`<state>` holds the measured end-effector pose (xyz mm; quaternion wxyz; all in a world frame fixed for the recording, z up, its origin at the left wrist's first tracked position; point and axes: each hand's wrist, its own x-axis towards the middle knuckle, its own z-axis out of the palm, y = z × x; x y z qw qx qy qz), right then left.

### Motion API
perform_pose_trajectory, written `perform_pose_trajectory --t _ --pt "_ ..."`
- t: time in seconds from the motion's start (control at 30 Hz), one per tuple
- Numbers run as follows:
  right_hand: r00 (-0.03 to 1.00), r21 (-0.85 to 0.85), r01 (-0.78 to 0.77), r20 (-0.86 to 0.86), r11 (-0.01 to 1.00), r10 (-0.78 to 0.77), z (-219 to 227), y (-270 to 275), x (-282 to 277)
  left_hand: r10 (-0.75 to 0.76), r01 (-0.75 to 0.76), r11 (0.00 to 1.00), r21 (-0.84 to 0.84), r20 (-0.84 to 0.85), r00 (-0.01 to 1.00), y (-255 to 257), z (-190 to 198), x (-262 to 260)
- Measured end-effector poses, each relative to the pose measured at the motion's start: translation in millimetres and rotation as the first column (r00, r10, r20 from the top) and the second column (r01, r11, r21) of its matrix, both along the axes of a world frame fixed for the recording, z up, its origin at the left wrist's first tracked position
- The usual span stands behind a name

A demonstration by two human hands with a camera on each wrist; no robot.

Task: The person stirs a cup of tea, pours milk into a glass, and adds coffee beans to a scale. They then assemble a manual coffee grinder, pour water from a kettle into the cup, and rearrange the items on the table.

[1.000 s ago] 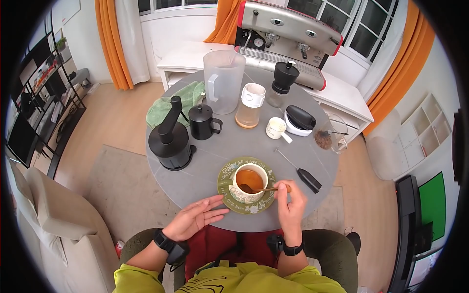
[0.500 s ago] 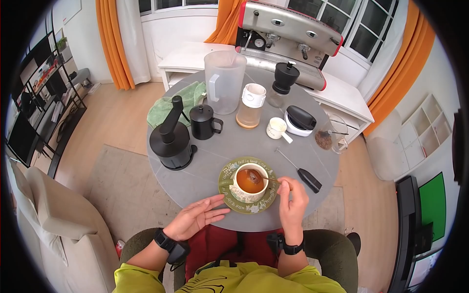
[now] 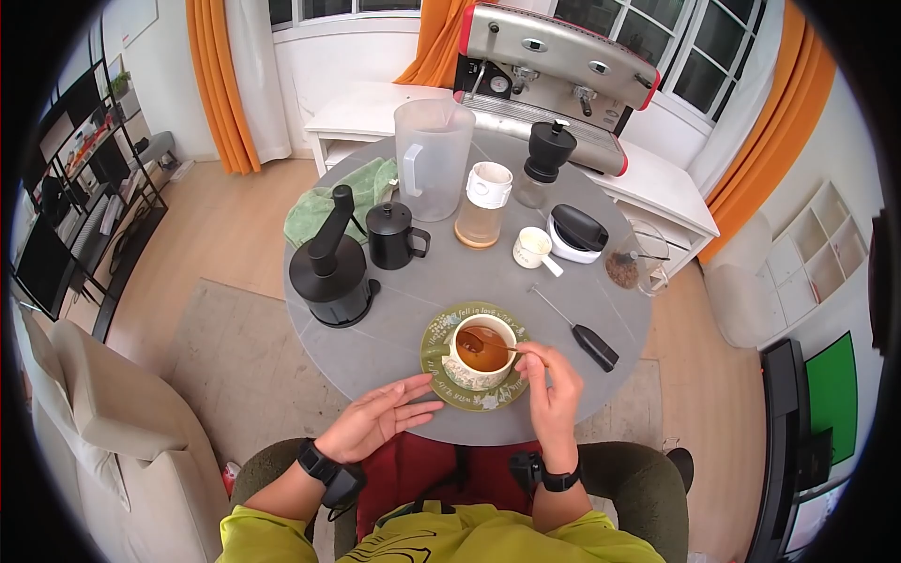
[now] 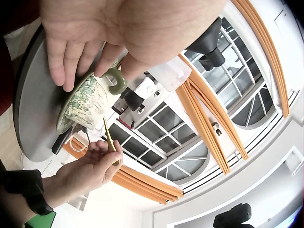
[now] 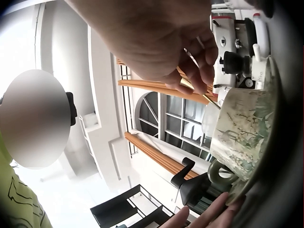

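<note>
A floral cup (image 3: 469, 375) of amber-brown liquid stands on a green saucer (image 3: 436, 324) with white lettering, near the table's front edge. My right hand (image 3: 554, 389) pinches the handle of a gold-brown spoon (image 3: 507, 348), whose bowl lies in the liquid near its surface. To the left of the saucer, my left hand (image 3: 371, 422) is spread palm up, its fingertips right at the saucer's rim. In the left wrist view the cup's green handle (image 4: 117, 81) shows beside the left hand's fingers (image 4: 71, 61). The right wrist view shows the spoon slanting down over the cup (image 5: 240, 130).
On the grey table (image 3: 375, 347), a milk frother (image 3: 594, 347) lies right of the saucer. Behind stand a black grinder (image 3: 328, 286), a black pot (image 3: 390, 239), a clear jug (image 3: 432, 169), a white-collared glass (image 3: 479, 220), a hand grinder (image 3: 549, 145) and a small white cup (image 3: 531, 246).
The right hand has shifted slightly, first lifting the spoon's bowl toward the surface, then moving it toward the cup's left side. The left hand stays by the saucer.
</note>
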<state>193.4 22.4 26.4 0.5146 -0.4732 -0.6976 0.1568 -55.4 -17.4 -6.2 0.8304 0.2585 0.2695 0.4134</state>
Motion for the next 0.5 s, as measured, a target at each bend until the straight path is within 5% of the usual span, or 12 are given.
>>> perform_pose_trajectory --t 0.3,0.5 --pt "0.977 0.037 0.201 0.058 0.979 -0.203 3.7 0.7 8.2 -0.01 0.01 1.0 0.007 -0.006 1.0 0.4 -0.4 0.0" --pt "0.992 -0.135 0.09 -0.075 0.987 -0.101 4.4 -3.4 5.4 -0.01 0.01 1.0 0.011 -0.002 1.0 0.4 -1.3 0.2"
